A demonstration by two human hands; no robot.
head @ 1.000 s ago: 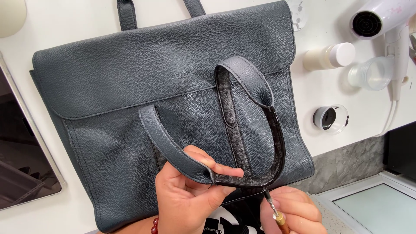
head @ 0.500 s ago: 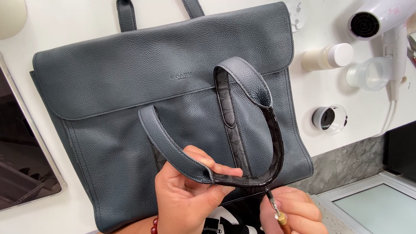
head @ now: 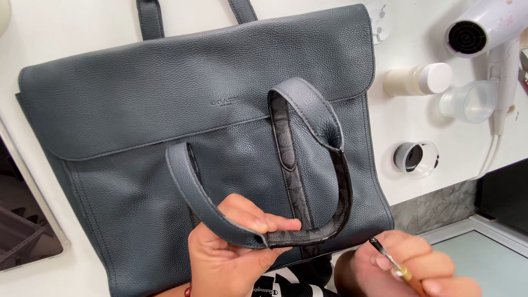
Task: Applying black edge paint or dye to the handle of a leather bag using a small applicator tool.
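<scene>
Handbag (head: 165, 126) of dark blue-grey leather lay flat on the white tabletop (head: 44, 33). Left hand (head: 231, 258) pinched its near handle (head: 220, 217); right hand (head: 418, 267) gripped a thin brush (head: 388, 258) beside it, hairdryer (head: 487, 27) far right.

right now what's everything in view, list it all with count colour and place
leather bag: 1, dark blue-grey, flat on the white table
bag handle: 1, blue-grey with dark patterned underside, looped over the bag front
hair dryer: 1, white, top right
small bottle: 1, cream with white cap, lying right of the bag
plastic cup: 1, clear, on its side beside the bottle
small jar: 1, clear with dark contents, right of the bag
brush: 1, thin, dark tip
left hand: pinching the handle
right hand: holding the brush
</scene>
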